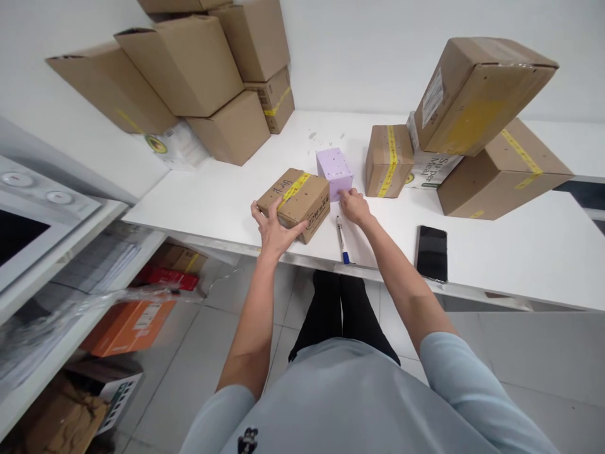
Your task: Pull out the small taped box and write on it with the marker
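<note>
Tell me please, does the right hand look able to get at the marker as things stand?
Probably yes. The right hand is at the purple box, and the marker lies close by, nearer the table's front edge, with nothing visible between hand and marker.

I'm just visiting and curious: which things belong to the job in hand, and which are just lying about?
Likely in the job:
brown box, touched by the left hand
lilac box, by the right hand
marker, perhaps

Apparently lying about:
phone
cartons at left
cartons at right
</note>
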The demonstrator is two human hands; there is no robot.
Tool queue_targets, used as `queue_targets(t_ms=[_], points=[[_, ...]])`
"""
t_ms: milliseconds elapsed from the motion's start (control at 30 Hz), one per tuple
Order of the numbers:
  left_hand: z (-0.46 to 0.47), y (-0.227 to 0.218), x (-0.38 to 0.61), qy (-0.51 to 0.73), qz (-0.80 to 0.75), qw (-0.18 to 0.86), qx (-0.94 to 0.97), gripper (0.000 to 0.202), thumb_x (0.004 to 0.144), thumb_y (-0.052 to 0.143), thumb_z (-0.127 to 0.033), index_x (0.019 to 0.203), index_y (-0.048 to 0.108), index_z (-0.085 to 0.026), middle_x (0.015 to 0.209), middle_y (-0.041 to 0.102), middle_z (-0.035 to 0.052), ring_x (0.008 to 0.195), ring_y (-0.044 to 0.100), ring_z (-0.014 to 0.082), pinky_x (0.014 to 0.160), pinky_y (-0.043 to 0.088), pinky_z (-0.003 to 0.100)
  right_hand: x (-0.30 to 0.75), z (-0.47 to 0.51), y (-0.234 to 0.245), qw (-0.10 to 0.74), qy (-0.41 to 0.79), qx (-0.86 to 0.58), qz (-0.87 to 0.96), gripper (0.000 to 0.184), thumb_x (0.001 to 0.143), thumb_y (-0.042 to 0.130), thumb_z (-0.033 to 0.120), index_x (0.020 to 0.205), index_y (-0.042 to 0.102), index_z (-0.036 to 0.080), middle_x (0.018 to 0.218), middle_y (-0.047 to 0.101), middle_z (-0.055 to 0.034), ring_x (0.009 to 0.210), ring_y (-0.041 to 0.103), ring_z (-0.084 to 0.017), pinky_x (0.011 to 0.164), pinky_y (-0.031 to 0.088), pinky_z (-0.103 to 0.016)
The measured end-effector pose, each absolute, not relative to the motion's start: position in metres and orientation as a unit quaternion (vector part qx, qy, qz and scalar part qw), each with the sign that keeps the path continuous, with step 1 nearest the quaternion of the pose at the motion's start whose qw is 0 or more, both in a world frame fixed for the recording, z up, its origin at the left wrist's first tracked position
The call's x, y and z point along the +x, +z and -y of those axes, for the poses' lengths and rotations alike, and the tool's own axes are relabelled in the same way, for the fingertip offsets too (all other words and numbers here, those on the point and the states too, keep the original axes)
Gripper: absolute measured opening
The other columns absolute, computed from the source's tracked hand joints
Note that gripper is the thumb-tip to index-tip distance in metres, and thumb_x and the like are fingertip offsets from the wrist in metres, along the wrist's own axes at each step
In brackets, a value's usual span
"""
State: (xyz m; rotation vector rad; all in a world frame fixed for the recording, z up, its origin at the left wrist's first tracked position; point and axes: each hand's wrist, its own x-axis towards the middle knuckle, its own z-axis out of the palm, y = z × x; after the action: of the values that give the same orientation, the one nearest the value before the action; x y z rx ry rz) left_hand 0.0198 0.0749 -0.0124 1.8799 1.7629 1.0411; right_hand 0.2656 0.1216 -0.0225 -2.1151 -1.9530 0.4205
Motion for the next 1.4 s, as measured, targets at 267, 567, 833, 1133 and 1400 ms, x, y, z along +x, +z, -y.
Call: queue_targets(t_ms=[267,567,833,1133,1400], points=[[-0.08,-0.018,0.017,0.397,-0.59,0.179,0.68,0.096,0.058,0.088,-0.043,0.141,0.042,-0.026,0.159,-0.003,0.0118,0.153,0.012,0.04,0.125,0.025,0.05,0.264,-0.09,-0.023,0.093,0.182,-0.731,0.651,0.047,0.101,0.035,0.039,0.141,0.049,0.018,0.134,0.054,-0.0181,0.121,0.057,-0.03,0.098,0.046,-0.041],[-0.084,-0.025,0.008,0.377,-0.52,0.23,0.731,0.096,0.056,0.091,-0.047,0.14,0.046,-0.032,0.161,0.0,0.0083,0.153,0.017,0.0414,0.124,0.025,0.057,0.264,-0.003,-0.037,0.058,0.222,-0.754,0.616,0.06,0.094,0.041,0.019,0.153,0.037,0.021,0.12,0.061,-0.0195,0.097,0.069,-0.03,0.085,0.05,-0.04],[-0.087,-0.025,0.034,0.304,-0.346,0.387,0.799,0.099,0.063,0.081,-0.065,0.149,0.041,-0.035,0.169,-0.001,0.0056,0.156,0.004,0.0395,0.123,0.026,0.057,0.331,0.02,-0.046,0.141,0.138,-0.829,0.523,0.05,0.096,0.034,0.021,0.141,0.055,0.018,0.12,0.058,-0.0204,0.097,0.066,-0.029,0.089,0.05,-0.041],[-0.063,-0.046,0.046,0.372,-0.359,0.436,0.736,0.095,0.082,0.065,-0.064,0.158,0.015,-0.038,0.166,0.022,0.0116,0.147,0.036,0.0336,0.115,0.039,0.053,0.347,0.001,-0.05,0.309,0.052,-0.802,0.509,0.043,0.097,0.037,0.029,0.128,0.064,0.016,0.12,0.06,-0.0193,0.109,0.058,-0.029,0.097,0.048,-0.047],[-0.054,-0.014,0.059,0.365,-0.448,0.253,0.776,0.062,0.095,0.033,-0.069,0.137,0.058,-0.03,0.145,0.044,0.0107,0.144,0.037,0.0274,0.114,0.041,0.047,0.309,0.021,-0.018,0.441,0.089,-0.635,0.628,0.052,0.098,0.038,0.056,0.136,0.058,0.027,0.126,0.047,-0.0129,0.11,0.055,-0.023,0.097,0.051,-0.044]])
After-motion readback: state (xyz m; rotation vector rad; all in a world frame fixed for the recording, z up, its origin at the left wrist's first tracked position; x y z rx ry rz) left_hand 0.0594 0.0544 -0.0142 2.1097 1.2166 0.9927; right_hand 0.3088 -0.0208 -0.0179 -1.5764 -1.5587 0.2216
